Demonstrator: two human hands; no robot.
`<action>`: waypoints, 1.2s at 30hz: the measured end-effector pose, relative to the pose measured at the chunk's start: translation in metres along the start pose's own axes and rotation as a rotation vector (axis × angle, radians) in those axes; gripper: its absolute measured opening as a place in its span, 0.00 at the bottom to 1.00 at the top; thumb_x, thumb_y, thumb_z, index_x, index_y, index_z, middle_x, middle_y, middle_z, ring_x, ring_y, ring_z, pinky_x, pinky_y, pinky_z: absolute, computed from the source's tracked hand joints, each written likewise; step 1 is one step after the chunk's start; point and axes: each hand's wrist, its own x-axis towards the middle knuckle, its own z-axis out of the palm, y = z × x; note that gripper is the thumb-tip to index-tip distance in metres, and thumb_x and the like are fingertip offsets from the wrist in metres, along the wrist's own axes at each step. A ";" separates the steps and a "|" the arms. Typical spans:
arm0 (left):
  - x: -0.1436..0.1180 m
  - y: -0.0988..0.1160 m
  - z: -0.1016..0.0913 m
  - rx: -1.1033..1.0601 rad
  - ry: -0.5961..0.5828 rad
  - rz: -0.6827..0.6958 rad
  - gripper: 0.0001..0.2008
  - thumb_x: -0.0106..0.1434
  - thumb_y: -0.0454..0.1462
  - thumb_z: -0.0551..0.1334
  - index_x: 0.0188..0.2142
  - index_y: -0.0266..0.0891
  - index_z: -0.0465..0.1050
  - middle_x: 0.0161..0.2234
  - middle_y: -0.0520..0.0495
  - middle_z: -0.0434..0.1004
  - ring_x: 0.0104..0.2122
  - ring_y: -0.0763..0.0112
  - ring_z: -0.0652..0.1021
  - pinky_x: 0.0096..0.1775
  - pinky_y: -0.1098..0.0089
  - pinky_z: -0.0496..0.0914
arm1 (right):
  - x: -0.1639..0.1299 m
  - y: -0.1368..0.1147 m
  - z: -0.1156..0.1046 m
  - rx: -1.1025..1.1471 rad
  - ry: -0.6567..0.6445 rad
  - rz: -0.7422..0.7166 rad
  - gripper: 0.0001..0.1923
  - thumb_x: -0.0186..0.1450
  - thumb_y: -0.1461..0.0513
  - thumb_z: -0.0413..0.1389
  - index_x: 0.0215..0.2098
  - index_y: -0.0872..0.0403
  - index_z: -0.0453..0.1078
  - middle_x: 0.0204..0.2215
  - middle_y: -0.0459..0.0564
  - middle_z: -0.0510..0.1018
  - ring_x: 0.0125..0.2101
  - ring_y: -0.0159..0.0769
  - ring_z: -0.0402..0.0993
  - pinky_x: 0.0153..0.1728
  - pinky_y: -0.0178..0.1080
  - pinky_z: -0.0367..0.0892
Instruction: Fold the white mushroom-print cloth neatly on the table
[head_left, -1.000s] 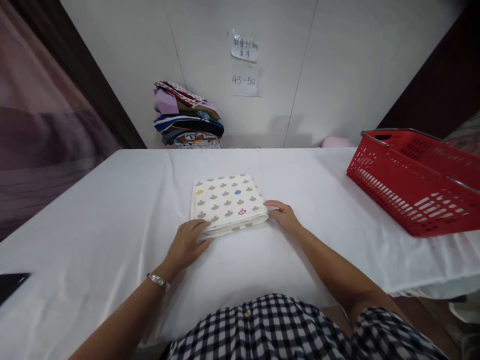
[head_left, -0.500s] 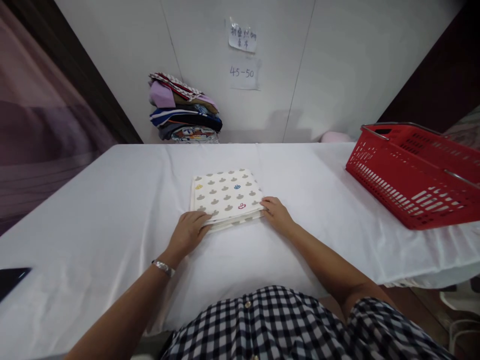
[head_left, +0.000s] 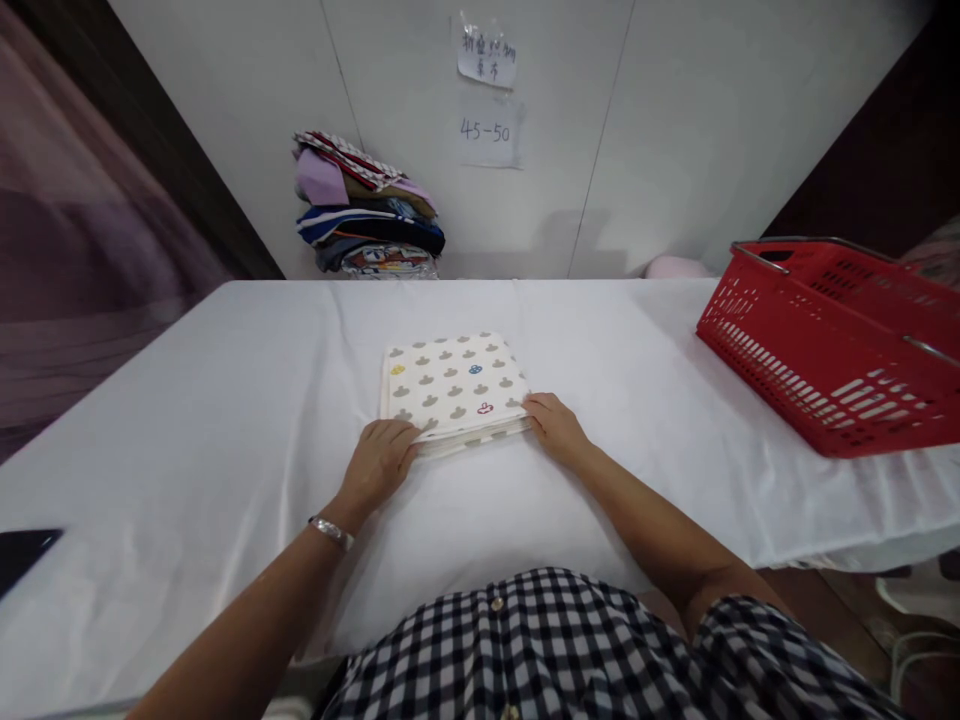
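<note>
Fingers (head_left: 401,432) of both hands seemingly at folded cloth's (head_left: 450,385) near corners

A white-covered table (head_left: 225,400) carries a folded patterned cloth (head_left: 450,385), a red basket (head_left: 832,340) and, perhaps, a dark tablet (head_left: 22,552).

Bare white worktop (head_left: 225,420) lies open left of the folded cloth (head_left: 450,390) and beyond it to the wall. On the right a red basket (head_left: 825,340) (tilted, overhanging the edge) blocks passage; a clothes stack (head_left: 367,215) fills the far-left corner.
</note>
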 end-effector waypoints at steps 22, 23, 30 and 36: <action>-0.001 0.012 -0.001 -0.118 0.050 -0.081 0.12 0.64 0.42 0.57 0.44 0.40 0.73 0.38 0.44 0.76 0.39 0.65 0.74 0.43 0.60 0.68 | 0.006 -0.016 0.007 0.155 0.095 -0.127 0.12 0.67 0.60 0.51 0.48 0.48 0.70 0.43 0.52 0.75 0.44 0.41 0.70 0.45 0.46 0.67; -0.001 0.013 -0.001 -0.126 0.058 -0.091 0.12 0.65 0.42 0.56 0.44 0.40 0.73 0.38 0.44 0.76 0.39 0.65 0.74 0.43 0.61 0.68 | 0.006 -0.016 0.007 0.171 0.107 -0.113 0.12 0.67 0.61 0.50 0.47 0.47 0.71 0.43 0.51 0.75 0.45 0.41 0.70 0.45 0.46 0.67; -0.001 0.016 0.001 -0.142 0.068 -0.127 0.11 0.65 0.40 0.55 0.40 0.41 0.75 0.35 0.46 0.76 0.36 0.67 0.74 0.42 0.62 0.67 | 0.006 -0.014 0.014 0.143 0.124 -0.136 0.11 0.67 0.63 0.49 0.43 0.48 0.73 0.41 0.52 0.76 0.43 0.41 0.71 0.44 0.47 0.67; -0.004 0.015 -0.005 -0.199 0.093 -0.238 0.11 0.65 0.40 0.55 0.32 0.40 0.74 0.32 0.48 0.75 0.35 0.69 0.73 0.41 0.64 0.66 | 0.003 -0.014 0.013 0.172 0.179 -0.157 0.10 0.66 0.63 0.51 0.41 0.48 0.74 0.41 0.51 0.76 0.42 0.41 0.72 0.43 0.47 0.68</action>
